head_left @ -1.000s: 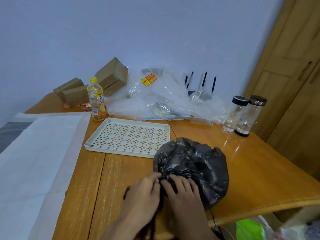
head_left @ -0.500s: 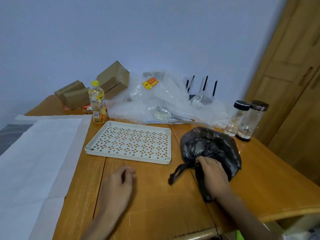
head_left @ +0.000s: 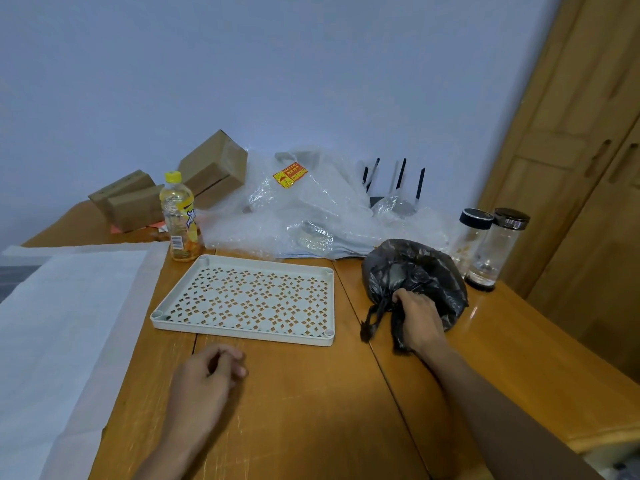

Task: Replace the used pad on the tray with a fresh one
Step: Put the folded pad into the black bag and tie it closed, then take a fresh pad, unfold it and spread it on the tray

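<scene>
A white perforated tray [head_left: 157, 315] lies on the wooden table [head_left: 311, 410], and no pad lies on it. A large white pad sheet [head_left: 59, 323] is spread over the table's left side. To the right of the tray sits a knotted black plastic bag [head_left: 440, 271]. My right hand [head_left: 417, 320] grips the bag at its tied neck. My left hand [head_left: 204, 382] rests on the table in front of the tray, fingers loosely curled, holding nothing.
A yellow-capped drink bottle [head_left: 180, 220] stands behind the tray's left corner. Cardboard boxes [head_left: 214, 168], bubble wrap [head_left: 311, 209] and a router [head_left: 394, 192] crowd the back. Two glass jars [head_left: 485, 247] stand right of the bag. A wooden wardrobe [head_left: 581, 168] lines the right.
The bag has slid from the front edge to the right of the tray, held by my right hand. My left hand let go of it and came to rest before the tray.
</scene>
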Available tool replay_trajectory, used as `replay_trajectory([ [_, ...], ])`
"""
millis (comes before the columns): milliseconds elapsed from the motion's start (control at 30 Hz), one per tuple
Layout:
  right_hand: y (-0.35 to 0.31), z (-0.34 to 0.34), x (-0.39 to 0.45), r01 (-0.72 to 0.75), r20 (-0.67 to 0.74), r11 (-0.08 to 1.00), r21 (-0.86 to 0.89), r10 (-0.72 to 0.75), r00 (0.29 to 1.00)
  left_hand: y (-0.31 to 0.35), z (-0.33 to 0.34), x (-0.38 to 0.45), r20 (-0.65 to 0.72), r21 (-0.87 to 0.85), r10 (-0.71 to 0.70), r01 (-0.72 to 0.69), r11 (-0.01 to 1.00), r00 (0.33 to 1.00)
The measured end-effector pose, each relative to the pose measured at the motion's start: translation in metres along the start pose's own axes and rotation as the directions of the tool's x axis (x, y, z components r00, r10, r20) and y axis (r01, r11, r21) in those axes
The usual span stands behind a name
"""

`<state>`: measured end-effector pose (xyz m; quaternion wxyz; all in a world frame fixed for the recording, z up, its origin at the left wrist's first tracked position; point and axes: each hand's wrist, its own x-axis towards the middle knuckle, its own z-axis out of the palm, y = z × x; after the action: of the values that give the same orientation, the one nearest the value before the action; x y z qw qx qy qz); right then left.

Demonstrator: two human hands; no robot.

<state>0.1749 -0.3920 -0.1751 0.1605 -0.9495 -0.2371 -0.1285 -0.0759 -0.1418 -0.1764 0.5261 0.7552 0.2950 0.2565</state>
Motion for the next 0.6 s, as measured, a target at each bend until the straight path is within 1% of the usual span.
replay_trajectory([
  [67, 0.003, 0.003, -0.001, -0.003, -0.037, 1.000, 0.010, 0.003, 0.999, 0.000, 0.001, 0.000, -0.038, -0.043, 0.006, -0.008, 0.999, 0.999],
  [133, 0.006, 0.004, -0.005, 0.010, -0.111, 1.000, 0.006, -0.009, 0.994, -0.001, 0.001, 0.002, -0.124, -0.038, 0.027, -0.032, 0.999, 0.992],
  [200, 0.004, 0.003, -0.013, 0.037, -0.163, 0.999, 0.013, -0.034, 0.986, -0.004, 0.000, 0.004, -0.214, 0.076, 0.073, -0.058, 0.995, 0.974],
  [233, 0.002, 0.001, -0.017, 0.058, -0.196, 0.998, 0.028, -0.051, 0.979, -0.006, 0.000, 0.005, -0.228, 0.156, 0.080, -0.045, 0.987, 0.970],
  [300, -0.006, -0.004, -0.027, 0.101, -0.279, 0.992, 0.078, -0.076, 0.957, -0.008, 0.001, 0.007, -0.181, 0.307, 0.065, -0.006, 0.952, 0.981],
  [333, -0.009, -0.004, -0.032, 0.124, -0.303, 0.987, 0.106, -0.087, 0.949, -0.007, 0.002, 0.006, -0.144, 0.376, 0.068, -0.009, 0.927, 0.987],
  [400, -0.014, -0.002, -0.041, 0.163, -0.286, 0.972, 0.167, -0.110, 0.952, -0.004, 0.005, 0.004, -0.071, 0.492, 0.080, -0.035, 0.870, 0.994],
  [500, -0.017, 0.003, -0.049, 0.219, -0.225, 0.948, 0.232, -0.167, 0.960, 0.000, 0.008, 0.001, -0.015, 0.588, 0.090, -0.064, 0.806, 0.996],
  [600, -0.026, 0.002, -0.054, 0.235, -0.272, 0.925, 0.298, -0.154, 0.950, -0.001, 0.009, 0.000, 0.016, 0.644, 0.113, -0.097, 0.759, 0.993],
])
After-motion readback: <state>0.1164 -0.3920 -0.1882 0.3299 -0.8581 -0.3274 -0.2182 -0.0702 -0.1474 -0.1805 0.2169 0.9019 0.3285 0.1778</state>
